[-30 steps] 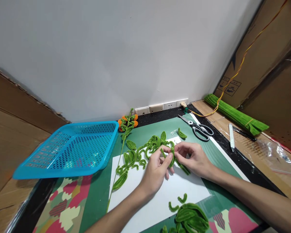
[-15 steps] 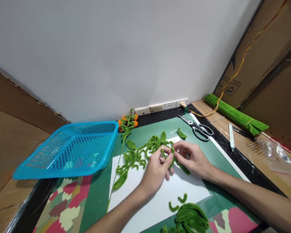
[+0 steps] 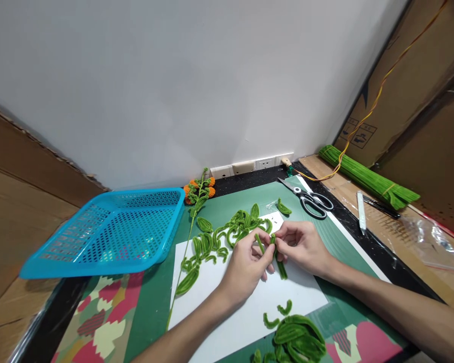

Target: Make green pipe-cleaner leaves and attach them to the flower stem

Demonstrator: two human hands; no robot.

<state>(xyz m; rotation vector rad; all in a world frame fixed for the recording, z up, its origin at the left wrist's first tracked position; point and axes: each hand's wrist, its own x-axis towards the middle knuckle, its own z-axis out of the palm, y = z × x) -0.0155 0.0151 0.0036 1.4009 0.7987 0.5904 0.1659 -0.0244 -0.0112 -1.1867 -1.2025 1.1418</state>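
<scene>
Both hands meet over a white sheet of paper, pinching green pipe cleaners. My left hand is closed, thumb against fingers, with one green strand sticking up between them. My right hand pinches the top of the same piece with thumb and forefinger; its lower end hangs down between the hands. Past my fingers lies a pile of curled green pipe-cleaner leaves. Nearer me sits a bundle of green leaves, with two short curved pieces beside it. A single leaf rests beyond my right hand.
A blue perforated basket stands at left. Beside it lies a green stem with orange flowers. Scissors, a white-handled tool, a bundle of green pipe cleaners and a clear plastic bag are at right. A yellow cord hangs there.
The pipe-cleaner piece between my hands has turned, its hanging end now pointing more steeply down. My right hand has shifted slightly right; both hands keep their pinch.
</scene>
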